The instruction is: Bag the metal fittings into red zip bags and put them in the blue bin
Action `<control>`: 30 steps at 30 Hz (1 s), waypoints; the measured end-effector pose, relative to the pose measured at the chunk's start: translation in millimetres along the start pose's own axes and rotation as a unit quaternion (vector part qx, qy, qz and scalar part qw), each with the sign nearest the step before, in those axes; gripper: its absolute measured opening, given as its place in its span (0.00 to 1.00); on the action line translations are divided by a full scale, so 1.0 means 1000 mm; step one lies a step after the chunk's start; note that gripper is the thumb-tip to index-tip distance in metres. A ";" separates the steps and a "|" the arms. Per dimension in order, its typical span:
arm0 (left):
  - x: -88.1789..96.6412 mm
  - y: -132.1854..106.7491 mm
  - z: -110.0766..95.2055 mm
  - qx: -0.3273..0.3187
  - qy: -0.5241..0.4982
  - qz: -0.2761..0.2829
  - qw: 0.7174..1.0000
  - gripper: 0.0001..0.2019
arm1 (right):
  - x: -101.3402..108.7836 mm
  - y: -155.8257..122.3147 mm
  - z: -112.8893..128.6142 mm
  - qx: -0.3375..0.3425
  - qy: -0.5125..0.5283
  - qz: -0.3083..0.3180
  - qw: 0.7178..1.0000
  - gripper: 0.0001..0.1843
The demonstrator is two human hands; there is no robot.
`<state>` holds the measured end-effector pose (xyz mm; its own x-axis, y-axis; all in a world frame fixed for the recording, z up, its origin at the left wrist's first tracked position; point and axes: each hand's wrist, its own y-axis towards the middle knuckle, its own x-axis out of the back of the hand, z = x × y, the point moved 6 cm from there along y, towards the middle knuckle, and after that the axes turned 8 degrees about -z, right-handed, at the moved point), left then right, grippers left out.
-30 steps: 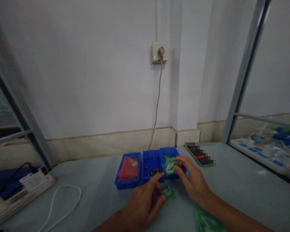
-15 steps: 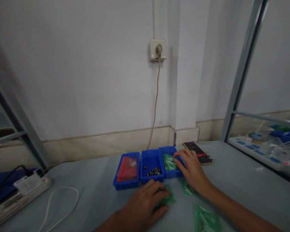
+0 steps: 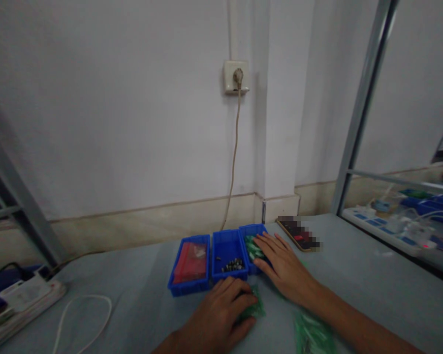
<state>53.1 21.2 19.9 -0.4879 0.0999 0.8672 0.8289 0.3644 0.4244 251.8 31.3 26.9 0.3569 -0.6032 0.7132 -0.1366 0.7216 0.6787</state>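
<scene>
Three blue bins stand side by side on the table. The right bin (image 3: 256, 229) contains green plastic bags (image 3: 251, 247), and my right hand (image 3: 284, 265) lies over them with its fingers stretched out. Small dark metal parts (image 3: 233, 265) lie in the middle bin (image 3: 227, 242). In the left bin (image 3: 189, 289) are red plastic bags (image 3: 190, 263). My left hand (image 3: 221, 312) rests in front of the middle bin, fingers loosely bent and thumb apart, touching a green bag (image 3: 256, 307) that it partly covers. Another green bag (image 3: 312, 334) lies near my right forearm.
A phone (image 3: 299, 235) lies behind my right hand. Power strips with plugs are at the right (image 3: 384, 236) and left (image 3: 25, 312), beside a looped white cable (image 3: 109, 307). Metal frame posts flank the table, and a wall socket (image 3: 236, 77) has a cord hanging down.
My right hand has flattened and reached further over the right bin, covering more of the green bags. My left hand stays on its green bag. The view has shifted slightly.
</scene>
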 end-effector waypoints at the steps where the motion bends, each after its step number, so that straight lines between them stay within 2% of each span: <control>1: 0.000 0.000 0.000 0.000 0.002 -0.003 1.000 0.21 | 0.001 0.000 0.000 0.006 0.003 -0.010 1.000 0.27; 3: -0.001 0.000 0.001 0.000 0.008 -0.008 1.000 0.25 | 0.007 0.001 0.005 0.027 0.011 -0.042 0.999 0.26; 6: -0.002 0.001 0.002 -0.005 0.017 -0.015 1.000 0.23 | 0.025 0.002 0.017 0.071 0.021 -0.067 0.995 0.23; 9: -0.003 0.001 0.002 -0.015 0.020 -0.019 1.000 0.18 | 0.046 -0.004 0.029 0.116 0.024 -0.015 0.993 0.19; 11: -0.003 0.001 0.001 -0.023 0.024 -0.018 0.999 0.17 | 0.059 -0.017 0.028 0.105 0.034 0.037 0.993 0.20; 13: -0.002 0.001 -0.001 -0.032 0.029 -0.018 0.999 0.16 | 0.066 -0.038 0.022 0.076 0.038 0.087 0.993 0.29; 16: 0.001 0.003 -0.004 -0.047 0.028 -0.024 0.998 0.14 | 0.064 -0.073 0.008 0.045 0.025 0.138 0.989 0.54; 17: 0.002 0.003 -0.005 -0.051 0.027 -0.025 0.998 0.13 | 0.060 -0.083 0.003 0.030 0.019 0.149 0.988 0.58; 19: 0.004 0.003 -0.007 -0.057 0.032 -0.027 0.997 0.12 | 0.049 -0.096 -0.009 -0.007 0.012 0.168 0.986 0.61; 22: 0.003 0.003 -0.010 -0.064 0.058 -0.020 0.996 0.13 | 0.038 -0.099 -0.018 -0.038 0.000 0.157 0.987 0.56; 24: 0.001 0.002 -0.012 -0.072 0.084 -0.014 0.994 0.12 | 0.035 -0.097 -0.016 -0.030 -0.015 0.129 0.991 0.45; 27: -0.002 -0.001 -0.017 -0.095 0.131 -0.015 0.987 0.09 | 0.032 -0.095 -0.001 0.022 -0.044 0.073 0.996 0.24; 30: -0.008 -0.008 -0.022 -0.107 0.179 0.006 0.978 0.09 | 0.030 -0.096 0.024 0.078 -0.051 0.020 0.995 0.17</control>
<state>56.1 -2.7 15.2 -0.3819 -0.2423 0.8919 0.8911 0.1596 0.4249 253.4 -64.4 -12.9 0.2543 -0.6126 0.7483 -0.2933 0.6885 0.6633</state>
